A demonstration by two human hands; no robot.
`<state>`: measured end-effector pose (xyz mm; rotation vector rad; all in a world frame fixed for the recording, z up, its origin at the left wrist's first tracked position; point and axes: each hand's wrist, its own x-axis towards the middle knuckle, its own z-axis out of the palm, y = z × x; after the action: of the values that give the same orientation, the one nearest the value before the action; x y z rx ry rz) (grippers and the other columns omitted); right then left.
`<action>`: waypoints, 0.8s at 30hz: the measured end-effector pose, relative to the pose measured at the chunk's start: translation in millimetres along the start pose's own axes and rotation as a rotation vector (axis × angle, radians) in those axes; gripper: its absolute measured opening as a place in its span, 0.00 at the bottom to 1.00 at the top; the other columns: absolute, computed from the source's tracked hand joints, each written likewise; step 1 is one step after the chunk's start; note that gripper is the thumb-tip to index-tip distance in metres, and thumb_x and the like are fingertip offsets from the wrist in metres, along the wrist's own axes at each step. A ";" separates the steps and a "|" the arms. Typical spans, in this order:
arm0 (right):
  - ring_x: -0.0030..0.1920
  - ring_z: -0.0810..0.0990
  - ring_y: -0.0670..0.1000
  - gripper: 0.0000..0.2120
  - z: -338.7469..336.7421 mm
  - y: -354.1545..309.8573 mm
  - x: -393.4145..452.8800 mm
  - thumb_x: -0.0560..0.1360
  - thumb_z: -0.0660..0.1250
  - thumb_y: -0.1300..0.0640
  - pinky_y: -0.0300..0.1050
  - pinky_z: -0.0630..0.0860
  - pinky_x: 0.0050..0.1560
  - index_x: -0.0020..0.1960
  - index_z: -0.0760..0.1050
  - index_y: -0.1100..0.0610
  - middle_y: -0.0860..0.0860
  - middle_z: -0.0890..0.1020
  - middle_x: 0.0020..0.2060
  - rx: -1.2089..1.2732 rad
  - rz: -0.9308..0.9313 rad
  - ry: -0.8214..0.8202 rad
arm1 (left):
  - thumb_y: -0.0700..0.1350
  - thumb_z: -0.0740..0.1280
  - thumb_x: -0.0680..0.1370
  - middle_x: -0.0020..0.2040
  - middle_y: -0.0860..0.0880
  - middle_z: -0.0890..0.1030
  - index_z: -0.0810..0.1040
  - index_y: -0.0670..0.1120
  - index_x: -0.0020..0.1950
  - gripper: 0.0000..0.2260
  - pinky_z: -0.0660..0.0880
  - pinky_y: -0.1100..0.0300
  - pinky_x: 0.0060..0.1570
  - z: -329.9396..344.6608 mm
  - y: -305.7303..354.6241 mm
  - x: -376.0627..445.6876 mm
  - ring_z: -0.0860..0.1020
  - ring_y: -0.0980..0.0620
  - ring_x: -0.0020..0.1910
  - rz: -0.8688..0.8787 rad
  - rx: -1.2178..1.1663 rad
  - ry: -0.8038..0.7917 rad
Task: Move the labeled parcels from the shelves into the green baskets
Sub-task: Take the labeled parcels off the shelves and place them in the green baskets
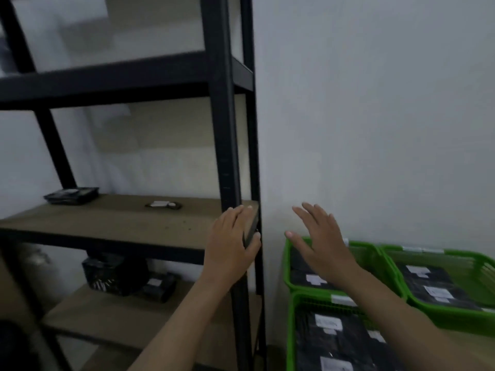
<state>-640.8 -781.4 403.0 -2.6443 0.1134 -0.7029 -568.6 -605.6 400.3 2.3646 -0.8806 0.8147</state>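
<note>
Parcel transfer: partly complete.
Green plastic baskets (401,266) right of black metal shelving (230,145) hold labeled black parcels (329,333); several remain shelved. Left hand (230,245) grips one; right hand (318,239) spread wide, holding nothing.

Three green baskets (300,298) at the right, each holding black parcels (332,341) with white labels; exact number of parcels inside not clear. One black shelf rack (227,129), three wooden boards visible. Two parcels on the middle board: (71,195) and (163,205). About two more dark parcels (158,286) on the lower board, blurred. Two hands: left hand (231,242), right hand (318,242).
</note>
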 end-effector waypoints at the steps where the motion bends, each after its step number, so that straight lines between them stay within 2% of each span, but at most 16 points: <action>1: 0.76 0.48 0.50 0.37 0.5 -12.8 5.7 0.70 0.43 0.31 0.51 0.44 0.75 0.74 0.55 0.49 0.49 0.55 0.75 0.001 -0.020 0.026 | 0.56 0.55 0.73 0.63 0.44 0.76 0.72 0.43 0.67 0.26 0.63 0.55 0.63 -11.1 -6.2 3.0 0.74 0.44 0.63 -0.014 -0.003 0.013; 3: 0.76 0.50 0.50 0.41 1.1 -38.9 17.8 0.66 0.39 0.31 0.51 0.46 0.75 0.74 0.55 0.48 0.48 0.56 0.75 0.019 -0.045 0.077 | 0.56 0.55 0.74 0.64 0.45 0.76 0.71 0.44 0.67 0.27 0.63 0.57 0.62 -31.9 -23.5 11.2 0.74 0.46 0.63 -0.017 -0.001 0.069; 5: 0.75 0.52 0.50 0.41 1.0 -66.7 30.3 0.66 0.39 0.31 0.50 0.47 0.75 0.73 0.56 0.48 0.48 0.57 0.74 0.051 -0.071 0.127 | 0.57 0.54 0.74 0.64 0.46 0.75 0.70 0.44 0.68 0.27 0.64 0.55 0.63 -50.6 -44.0 19.6 0.73 0.47 0.64 -0.002 -0.027 0.097; 8: 0.74 0.56 0.49 0.36 3.7 -116.0 49.1 0.70 0.46 0.33 0.50 0.52 0.75 0.72 0.60 0.50 0.48 0.61 0.73 0.080 -0.129 0.216 | 0.59 0.53 0.73 0.67 0.47 0.73 0.68 0.46 0.69 0.28 0.64 0.53 0.65 -75.0 -80.1 29.4 0.70 0.48 0.66 0.019 -0.045 0.151; 10: 0.73 0.58 0.48 0.32 9.1 -149.2 62.5 0.72 0.51 0.37 0.46 0.53 0.74 0.72 0.61 0.50 0.48 0.62 0.72 0.103 -0.147 0.264 | 0.58 0.54 0.73 0.66 0.47 0.74 0.69 0.46 0.68 0.28 0.66 0.53 0.64 -92.2 -106.3 35.3 0.72 0.48 0.65 0.046 -0.049 0.181; 13: 0.72 0.58 0.47 0.31 14.2 -195.1 86.8 0.72 0.53 0.38 0.41 0.52 0.71 0.72 0.61 0.50 0.47 0.63 0.72 0.132 -0.168 0.336 | 0.56 0.57 0.73 0.63 0.46 0.77 0.71 0.45 0.66 0.26 0.70 0.52 0.60 -119.4 -144.1 49.0 0.75 0.47 0.61 0.109 -0.052 0.240; 18: 0.73 0.58 0.47 0.31 15.4 -260.3 124.4 0.72 0.55 0.41 0.51 0.56 0.74 0.72 0.60 0.49 0.47 0.62 0.72 0.172 -0.207 0.430 | 0.56 0.56 0.72 0.61 0.45 0.77 0.72 0.43 0.66 0.26 0.66 0.57 0.55 -173.0 -200.9 76.3 0.76 0.46 0.59 0.141 -0.051 0.306; 21: 0.72 0.59 0.46 0.27 8.6 -288.7 145.5 0.75 0.59 0.43 0.49 0.56 0.74 0.72 0.60 0.50 0.48 0.63 0.71 0.184 -0.238 0.476 | 0.58 0.54 0.72 0.65 0.47 0.74 0.69 0.46 0.69 0.29 0.63 0.58 0.58 -200.1 -225.5 90.2 0.72 0.48 0.64 0.157 -0.048 0.326; 24: 0.72 0.59 0.47 0.25 3.1 -311.7 165.4 0.77 0.62 0.50 0.49 0.56 0.73 0.72 0.61 0.51 0.48 0.64 0.70 0.190 -0.266 0.503 | 0.59 0.53 0.71 0.66 0.47 0.73 0.68 0.46 0.70 0.30 0.64 0.57 0.61 -222.3 -247.8 101.3 0.70 0.49 0.65 0.151 -0.068 0.378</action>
<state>-502.8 -524.0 601.0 -2.2699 -0.1621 -1.3830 -412.2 -344.2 568.5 2.0089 -0.9126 1.2217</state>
